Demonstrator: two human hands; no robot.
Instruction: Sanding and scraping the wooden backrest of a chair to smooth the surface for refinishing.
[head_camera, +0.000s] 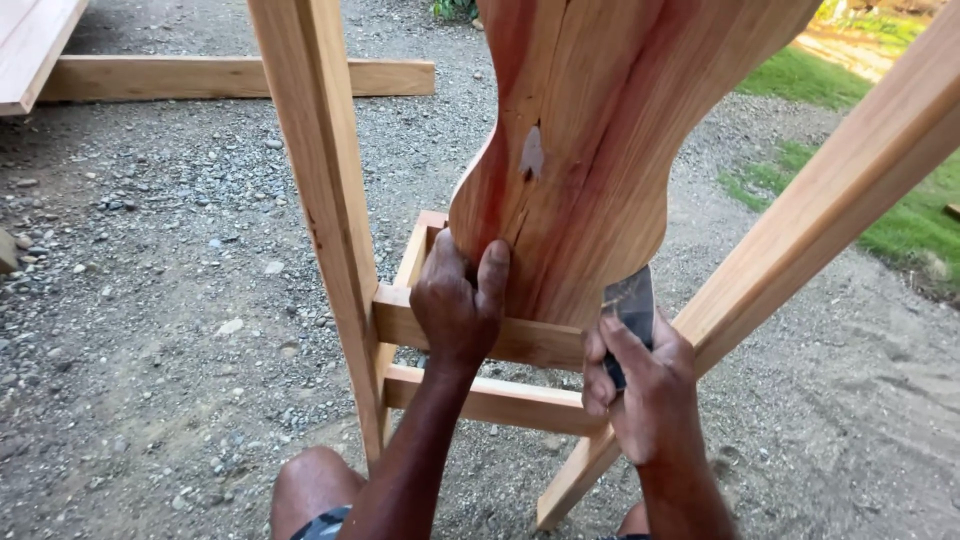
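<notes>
Curved wooden slab (590, 150), reddish and wavy-edged, stands upright in the middle of the view, its rounded lower end resting behind a wooden crossbar (520, 340) of a pale timber frame. No container shows anywhere. A tall upright post (320, 190) rises just left of the slab, and a slanted beam (830, 200) runs up to the right. A second rail (500, 400) lies below the crossbar.

Left hand (458, 305) presses against the slab's lower left edge, fingers curled round the edge and thumb laid flat up the face; its grip is partly closed on the slab itself. The forearm reaches up from below, wrist straight.

Right hand (640, 385) sits lower right, fingers wrapped tight round a dark flat-bladed tool (630, 300) whose blade touches the slab's bottom right edge. The wrist is bent slightly inward.

A bare knee (315, 490) shows at the bottom, above gravel ground (150, 300). Grass (900, 220) lies at the far right, and a plank (230, 78) rests on the gravel at the top left.
</notes>
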